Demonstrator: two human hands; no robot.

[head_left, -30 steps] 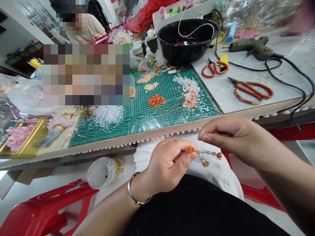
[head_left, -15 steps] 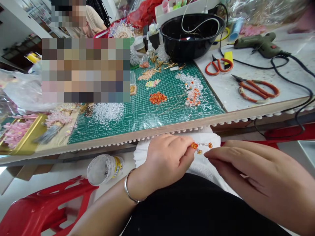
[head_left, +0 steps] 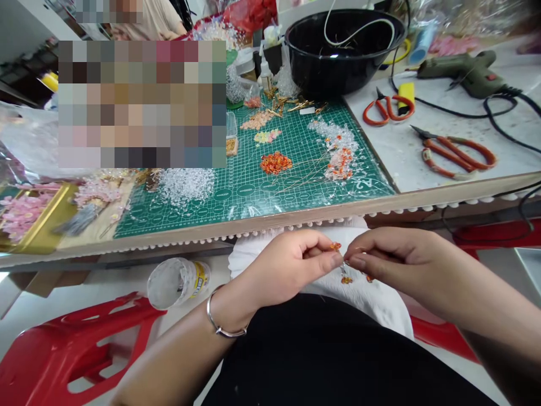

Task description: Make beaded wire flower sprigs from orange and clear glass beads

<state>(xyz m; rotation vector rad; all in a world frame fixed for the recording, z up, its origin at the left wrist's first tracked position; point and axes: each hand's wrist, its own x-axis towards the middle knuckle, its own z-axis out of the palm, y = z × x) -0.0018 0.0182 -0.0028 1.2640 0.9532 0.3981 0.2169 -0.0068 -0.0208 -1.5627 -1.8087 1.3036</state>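
Amber-orange beads (head_left: 346,279); green cutting mat (head_left: 220,217) gridded in white; orange-handled scissors (head_left: 387,110).

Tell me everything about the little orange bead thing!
This beaded piece is a small dangling strand of shiny orange beads: one at the top, two lower down, on thin links. The left hand pinches its top end; the right hand is right beside it, hiding part. It hangs above a white cloth.

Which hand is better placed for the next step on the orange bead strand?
Left, probably: the left hand pinches the top of the orange bead strand; the right hand only seems to touch it lower down.
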